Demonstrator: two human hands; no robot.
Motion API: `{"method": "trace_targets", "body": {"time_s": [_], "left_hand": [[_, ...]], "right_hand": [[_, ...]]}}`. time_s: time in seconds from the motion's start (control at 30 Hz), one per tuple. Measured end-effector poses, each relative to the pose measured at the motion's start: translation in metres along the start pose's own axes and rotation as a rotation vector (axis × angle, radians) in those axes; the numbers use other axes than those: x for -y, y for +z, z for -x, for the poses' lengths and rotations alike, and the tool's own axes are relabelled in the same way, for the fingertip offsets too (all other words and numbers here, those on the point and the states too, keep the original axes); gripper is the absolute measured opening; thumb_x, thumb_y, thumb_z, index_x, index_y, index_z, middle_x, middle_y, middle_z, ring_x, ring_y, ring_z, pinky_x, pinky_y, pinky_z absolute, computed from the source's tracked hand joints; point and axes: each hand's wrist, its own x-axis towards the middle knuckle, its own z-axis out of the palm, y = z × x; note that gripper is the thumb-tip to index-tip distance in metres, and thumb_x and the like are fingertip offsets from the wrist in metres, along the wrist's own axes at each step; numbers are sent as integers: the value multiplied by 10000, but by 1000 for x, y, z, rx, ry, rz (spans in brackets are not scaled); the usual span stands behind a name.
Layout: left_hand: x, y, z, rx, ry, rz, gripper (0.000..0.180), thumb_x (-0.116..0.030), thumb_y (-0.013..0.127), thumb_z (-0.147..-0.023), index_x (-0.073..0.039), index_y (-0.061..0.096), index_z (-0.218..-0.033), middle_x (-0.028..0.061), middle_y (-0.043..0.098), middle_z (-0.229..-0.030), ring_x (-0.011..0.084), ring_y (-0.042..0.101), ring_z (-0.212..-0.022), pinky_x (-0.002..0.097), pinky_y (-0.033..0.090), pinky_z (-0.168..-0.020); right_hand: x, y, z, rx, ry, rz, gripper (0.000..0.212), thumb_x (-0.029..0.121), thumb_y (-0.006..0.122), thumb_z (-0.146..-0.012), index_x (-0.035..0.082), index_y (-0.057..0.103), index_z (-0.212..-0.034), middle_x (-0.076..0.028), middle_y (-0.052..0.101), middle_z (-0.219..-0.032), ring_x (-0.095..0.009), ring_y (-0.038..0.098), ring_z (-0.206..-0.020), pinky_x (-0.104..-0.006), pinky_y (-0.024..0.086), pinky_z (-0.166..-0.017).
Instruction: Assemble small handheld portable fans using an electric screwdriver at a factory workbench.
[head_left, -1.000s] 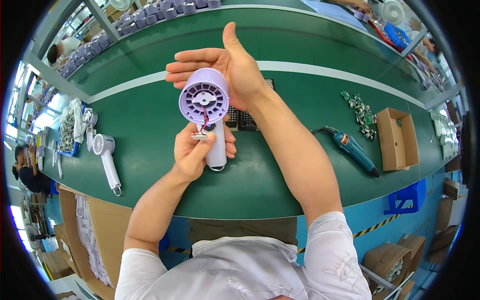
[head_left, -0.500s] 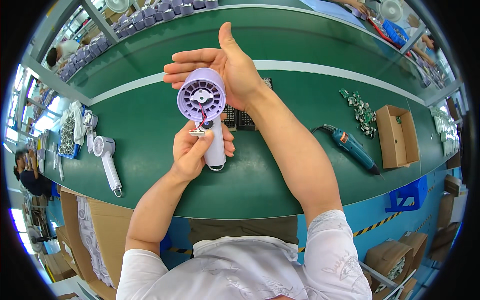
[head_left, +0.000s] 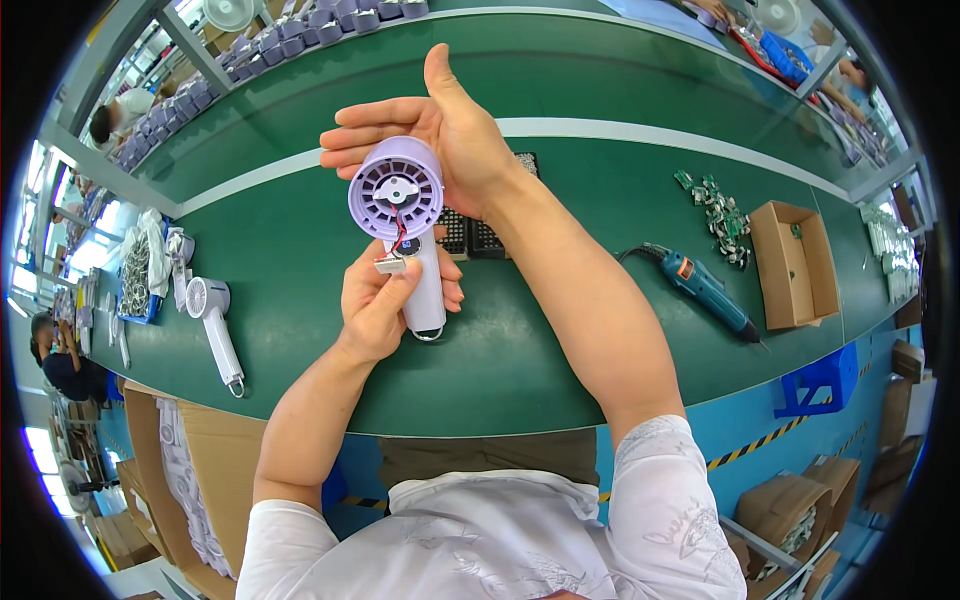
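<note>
A lavender handheld fan (head_left: 427, 295) is upright in my left hand (head_left: 370, 305), whose fingers wrap round its pale handle. Its round head shows spokes, a central hub and red and black wires (head_left: 397, 228) running down toward the handle. My left thumb presses near a small white connector-like piece (head_left: 390, 265) at the end of the wires. Behind and beside the fan head, my right hand (head_left: 470, 150) is open, palm showing, fingers stretched left and thumb up. Whether its palm touches the fan head, I cannot tell.
Dark trays of small parts (head_left: 488, 238) lie partly hidden behind my right wrist. To the right are a teal electric screwdriver (head_left: 705, 292), green circuit boards (head_left: 722, 215) and a cardboard box (head_left: 790, 265). Another handheld fan (head_left: 215, 325) and a blue bin (head_left: 140, 300) are at left.
The fan and both hands appear slightly further left in the picture. My left hand's grip and my right hand's open pose look the same.
</note>
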Motion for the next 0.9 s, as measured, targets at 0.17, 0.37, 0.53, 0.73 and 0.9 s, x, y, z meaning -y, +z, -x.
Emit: {"method": "trace_targets", "body": {"time_s": [0.17, 0.37, 0.53, 0.73, 0.9], "left_hand": [[0, 1, -1, 8, 5, 13, 419, -173, 479, -1035, 82, 418, -1362, 205, 640, -1039, 241, 684, -849, 371, 593, -754], [2, 2, -1, 12, 2, 21, 422, -175, 481, -1034, 83, 417, -1363, 208, 641, -1040, 246, 685, -850, 372, 593, -756], [2, 1, -1, 7, -10, 15, 421, -175, 481, -1034, 81, 417, -1362, 207, 642, -1037, 247, 685, -848, 371, 593, -755], [0, 1, -2, -14, -5, 27, 407, -147, 463, -1032, 81, 412, -1365, 209, 646, -1029, 250, 687, -850, 373, 594, -756], [2, 0, -3, -9, 2, 49, 407, -132, 455, -1032, 80, 406, -1376, 214, 644, -1041, 264, 690, -863, 384, 598, -761]], "right_hand": [[0, -2, 0, 0, -14, 7, 1044, 786, 193, -933, -139, 558, -1250, -324, 627, -1210, -406, 654, -1126, -460, 552, -975], [0, -3, 0, -4, -15, 5, 1039, 779, 194, -938, -146, 550, -1250, -332, 622, -1211, -415, 650, -1128, -462, 550, -980], [0, -4, 0, -2, -15, 6, 1037, 777, 193, -939, -144, 550, -1251, -330, 623, -1210, -414, 649, -1130, -461, 549, -982], [1, -4, 0, -9, -19, 10, 1035, 775, 183, -942, -139, 552, -1255, -326, 623, -1216, -407, 647, -1138, -459, 540, -986], [0, -5, -1, -10, -17, 17, 1034, 773, 176, -944, -138, 551, -1261, -326, 622, -1218, -405, 648, -1136, -458, 539, -984]]}}
